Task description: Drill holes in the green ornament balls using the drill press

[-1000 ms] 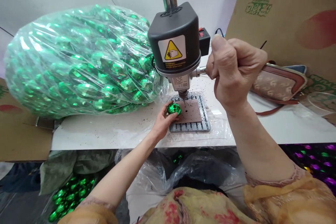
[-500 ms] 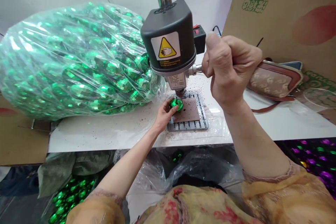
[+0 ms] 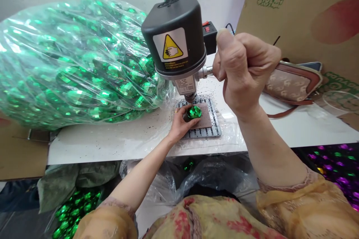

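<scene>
Between the thumb and fingers of my left hand [image 3: 181, 122] is a shiny green faceted ball [image 3: 194, 112]. It sits on the brown board [image 3: 206, 119] that lies on the slotted metal base [image 3: 215, 129], right below the chuck of a small black drill press [image 3: 174, 33]. Whether the bit touches the ball I cannot tell. My right hand [image 3: 246, 67] is closed in a fist around the feed lever [image 3: 208, 71] at the press's right side; most of the lever is hidden by the fingers.
A big clear bag of green balls [image 3: 75, 67] fills the table's left side. A handbag [image 3: 294, 80] and a cardboard box [image 3: 294, 15] stand at right. Dark shavings dot the white table [image 3: 112, 142]. Green balls [image 3: 75, 209] and purple ones [image 3: 342, 179] lie below the table.
My left hand has moved the green ball rightward, from the board's left edge to under the chuck. My right hand stays on the lever. The view has shifted slightly.
</scene>
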### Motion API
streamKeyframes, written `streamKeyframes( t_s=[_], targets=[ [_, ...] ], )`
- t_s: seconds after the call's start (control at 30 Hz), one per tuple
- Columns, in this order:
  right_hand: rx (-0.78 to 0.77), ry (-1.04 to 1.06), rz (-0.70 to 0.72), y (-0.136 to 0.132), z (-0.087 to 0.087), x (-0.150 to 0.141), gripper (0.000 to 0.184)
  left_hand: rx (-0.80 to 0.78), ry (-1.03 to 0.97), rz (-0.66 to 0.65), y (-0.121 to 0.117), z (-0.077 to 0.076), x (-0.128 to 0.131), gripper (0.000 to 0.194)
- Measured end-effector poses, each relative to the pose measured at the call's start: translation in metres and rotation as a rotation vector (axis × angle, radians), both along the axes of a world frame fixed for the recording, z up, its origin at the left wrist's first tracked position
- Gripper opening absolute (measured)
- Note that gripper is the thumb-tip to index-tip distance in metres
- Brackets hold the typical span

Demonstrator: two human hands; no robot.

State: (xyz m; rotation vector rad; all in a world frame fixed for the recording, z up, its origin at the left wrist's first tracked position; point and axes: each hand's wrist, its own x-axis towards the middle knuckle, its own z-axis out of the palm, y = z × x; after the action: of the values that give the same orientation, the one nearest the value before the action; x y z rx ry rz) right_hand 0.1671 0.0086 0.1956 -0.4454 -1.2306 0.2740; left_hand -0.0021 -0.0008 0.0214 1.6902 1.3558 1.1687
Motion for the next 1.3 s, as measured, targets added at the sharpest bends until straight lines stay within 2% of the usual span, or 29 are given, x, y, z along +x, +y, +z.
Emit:
streamKeyframes(
  t_s=[0.3, 0.5, 0.73, 0.83, 1.0, 1.3],
  targets=[
    [0.039, 0.073, 0.056, -0.004, -0.014, -0.003, 0.052, 0.010, -0.002, -0.033, -0.005, -0.005, 0.005, 0.063],
    [-0.013, 0.008, -0.041, -0.005, -0.024, 0.000, 0.056, 0.017, -0.026, -0.042, -0.005, -0.007, 0.006, 0.062],
    [0.106, 0.047, 0.008, -0.001, -0.032, -0.002, 0.057, 0.045, -0.007, -0.045, -0.005, -0.006, 0.006, 0.058],
    [0.121, 0.052, -0.012, 0.001, -0.033, -0.004, 0.057, 0.051, -0.021, -0.042, -0.006, -0.006, 0.006, 0.058],
    [0.246, 0.126, -0.062, 0.007, -0.038, -0.009, 0.058, 0.075, -0.017, -0.046, -0.006, -0.006, 0.007, 0.057],
    [0.378, 0.147, -0.089, 0.012, -0.046, -0.011, 0.057, 0.075, -0.001, -0.052, -0.006, -0.007, 0.007, 0.058]
  ],
)
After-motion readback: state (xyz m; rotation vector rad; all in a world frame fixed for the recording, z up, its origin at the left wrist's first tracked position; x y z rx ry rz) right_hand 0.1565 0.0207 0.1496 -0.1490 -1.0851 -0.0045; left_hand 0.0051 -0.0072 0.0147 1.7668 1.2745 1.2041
